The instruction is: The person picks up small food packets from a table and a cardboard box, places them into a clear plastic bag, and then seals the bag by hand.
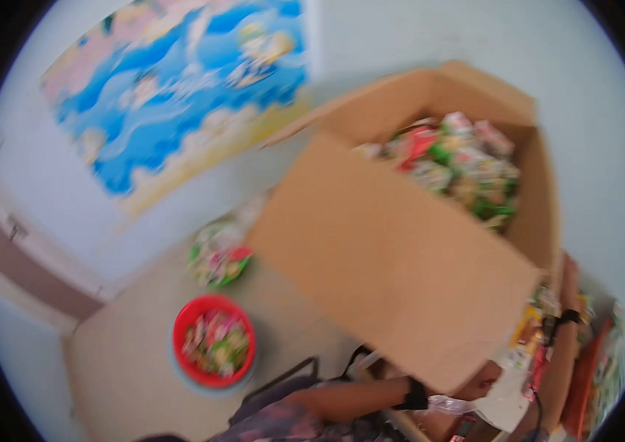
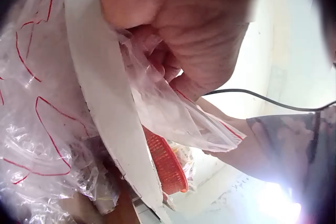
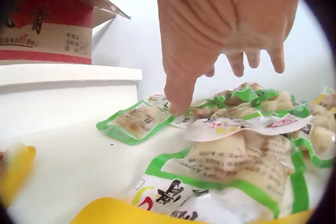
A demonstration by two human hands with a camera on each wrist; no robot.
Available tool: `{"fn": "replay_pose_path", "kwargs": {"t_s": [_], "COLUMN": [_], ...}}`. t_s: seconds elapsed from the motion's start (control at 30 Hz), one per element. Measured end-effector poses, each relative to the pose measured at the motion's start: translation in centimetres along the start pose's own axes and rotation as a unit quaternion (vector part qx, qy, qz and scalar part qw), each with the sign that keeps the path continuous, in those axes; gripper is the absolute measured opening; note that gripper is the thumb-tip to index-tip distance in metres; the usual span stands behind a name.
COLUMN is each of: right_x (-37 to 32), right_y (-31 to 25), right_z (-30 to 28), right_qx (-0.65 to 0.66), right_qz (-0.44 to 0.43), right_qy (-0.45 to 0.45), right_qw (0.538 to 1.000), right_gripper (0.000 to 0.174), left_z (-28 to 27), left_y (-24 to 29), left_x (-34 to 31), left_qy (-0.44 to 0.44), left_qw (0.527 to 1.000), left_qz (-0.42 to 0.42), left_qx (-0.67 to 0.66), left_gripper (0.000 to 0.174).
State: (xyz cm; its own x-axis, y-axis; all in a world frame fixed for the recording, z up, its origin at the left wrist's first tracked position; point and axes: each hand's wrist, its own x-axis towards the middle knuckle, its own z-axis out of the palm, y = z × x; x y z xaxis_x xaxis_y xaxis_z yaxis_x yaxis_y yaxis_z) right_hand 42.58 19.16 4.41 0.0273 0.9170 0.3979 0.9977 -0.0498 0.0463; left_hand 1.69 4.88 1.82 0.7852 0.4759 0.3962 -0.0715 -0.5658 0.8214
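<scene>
In the left wrist view, my left hand pinches a small clear plastic bag with a red line along its edge, beside a white curved edge. More clear bags lie across that edge. The right wrist view has my right hand over green-edged food packets, fingers pointing down and apart; its thumb tip is by a small packet, contact unclear. A larger packet lies closer. In the head view, the left hand is below the carton flap, the right hand at the carton's right side.
An open carton holds many packets. On the floor stand a red basin and a green-rimmed container, both filled. A red basket shows beyond the left hand. A printed carton stands on a white surface.
</scene>
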Motion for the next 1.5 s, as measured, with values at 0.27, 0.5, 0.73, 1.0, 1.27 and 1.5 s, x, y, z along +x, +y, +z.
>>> {"fn": "replay_pose_path", "kwargs": {"t_s": [0.27, 0.5, 0.73, 1.0, 1.27, 1.5], "right_x": [-0.7, -1.6, -3.5, -6.3, -13.2, -23.7], "right_y": [2.8, 3.1, 2.0, -0.8, -8.4, -21.5], "right_z": [-1.5, -2.7, -3.9, -5.5, -11.8, -18.9], "right_qx": [0.031, 0.048, 0.070, 0.137, 0.194, 0.432], "right_qz": [0.044, 0.051, 0.060, 0.065, 0.065, 0.306], "right_qy": [-0.051, -0.050, -0.043, -0.008, 0.158, 0.089], "right_qw": [0.997, 0.996, 0.995, 0.988, 0.966, 0.844], "right_gripper": [0.059, 0.056, 0.053, 0.050, 0.042, 0.041], "left_z": [-1.9, -1.4, -0.1, 1.5, 5.0, 0.3], "left_y": [1.1, 1.1, 1.6, 2.1, -2.9, -0.4], "left_x": [-0.4, -0.5, -0.7, -1.0, 0.4, 0.3], "left_qy": [0.021, 0.035, 0.042, 0.050, 0.153, 0.066], "left_qw": [0.999, 0.998, 0.997, 0.996, 0.985, 0.997], "left_qz": [0.020, 0.033, 0.048, 0.062, 0.075, 0.022], "left_qx": [-0.028, -0.041, -0.052, -0.044, 0.001, -0.012], "left_gripper": [0.007, 0.006, 0.005, 0.004, 0.003, 0.007]}}
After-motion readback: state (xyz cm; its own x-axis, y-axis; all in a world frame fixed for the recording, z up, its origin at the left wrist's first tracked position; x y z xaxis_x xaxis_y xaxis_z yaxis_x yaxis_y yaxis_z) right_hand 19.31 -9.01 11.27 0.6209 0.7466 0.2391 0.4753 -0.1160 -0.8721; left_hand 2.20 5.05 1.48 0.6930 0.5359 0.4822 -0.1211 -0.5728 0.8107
